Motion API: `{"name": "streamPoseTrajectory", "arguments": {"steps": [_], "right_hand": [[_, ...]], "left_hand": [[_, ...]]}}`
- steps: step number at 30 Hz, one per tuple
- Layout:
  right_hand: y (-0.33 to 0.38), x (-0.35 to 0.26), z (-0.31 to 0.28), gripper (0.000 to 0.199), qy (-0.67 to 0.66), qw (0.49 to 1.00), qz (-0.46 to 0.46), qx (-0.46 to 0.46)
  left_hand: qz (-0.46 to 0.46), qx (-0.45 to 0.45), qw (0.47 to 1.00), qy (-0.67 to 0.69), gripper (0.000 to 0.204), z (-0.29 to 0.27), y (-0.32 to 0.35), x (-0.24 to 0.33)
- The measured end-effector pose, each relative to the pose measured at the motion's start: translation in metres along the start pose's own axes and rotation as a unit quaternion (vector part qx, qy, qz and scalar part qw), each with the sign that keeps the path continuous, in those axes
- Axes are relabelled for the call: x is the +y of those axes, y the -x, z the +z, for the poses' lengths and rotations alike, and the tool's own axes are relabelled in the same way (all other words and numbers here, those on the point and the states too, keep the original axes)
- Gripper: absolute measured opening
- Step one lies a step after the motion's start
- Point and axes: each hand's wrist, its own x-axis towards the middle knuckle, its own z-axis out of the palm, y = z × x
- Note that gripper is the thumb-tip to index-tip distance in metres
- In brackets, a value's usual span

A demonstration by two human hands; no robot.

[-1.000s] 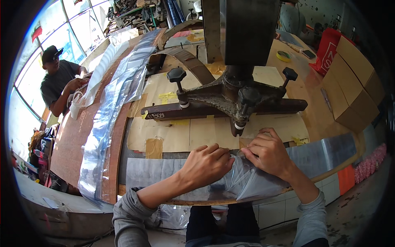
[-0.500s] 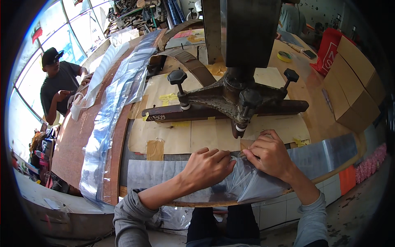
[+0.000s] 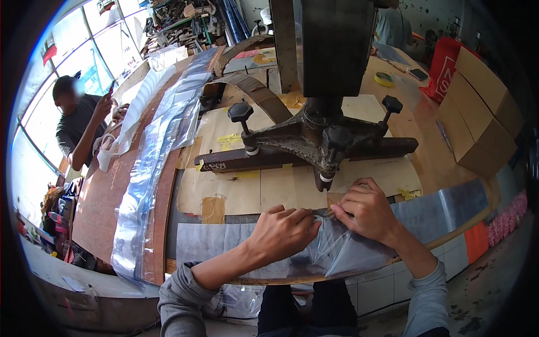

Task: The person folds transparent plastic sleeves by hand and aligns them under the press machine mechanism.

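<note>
Centrally, in the head view, clear plastic film [image 3: 353,255] lies along the near edge of the table [image 3: 431,168]. The right hand [image 3: 365,210] pinches it between thumb and fingers. The left hand [image 3: 284,233] curls over it, fingertips hidden; whether it grips cannot be told. The dark metal column's [image 3: 337,50] top is cut off.

Dark bar [image 3: 269,160] w/ black knobs [image 3: 240,112] blocks fwd of R hand [image 3: 365,212]; room betw bar & box [image 3: 477,109].
</note>
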Motion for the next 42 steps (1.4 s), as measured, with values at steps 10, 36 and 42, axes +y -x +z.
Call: {"name": "streamPoseTrajectory", "arguments": {"steps": [10, 36, 42], "right_hand": [[-0.001, -0.006, -0.003, 0.014, -0.008, 0.992, 0.125, 0.024], [-0.008, 0.005, -0.041, 0.007, -0.586, 0.683, -0.141, -0.413], [-0.014, -0.018, -0.066, 0.021, -0.597, 0.701, -0.109, -0.375]], "left_hand": [[0.001, 0.02, 0.999, 0.047, 0.025, -0.004, -0.001, 0.006], [-0.185, 0.282, 0.941, -0.014, 0.04, -0.019, -0.006, -0.064], [-0.18, 0.26, 0.94, 0.125, 0.042, -0.056, -0.008, -0.049]]}}
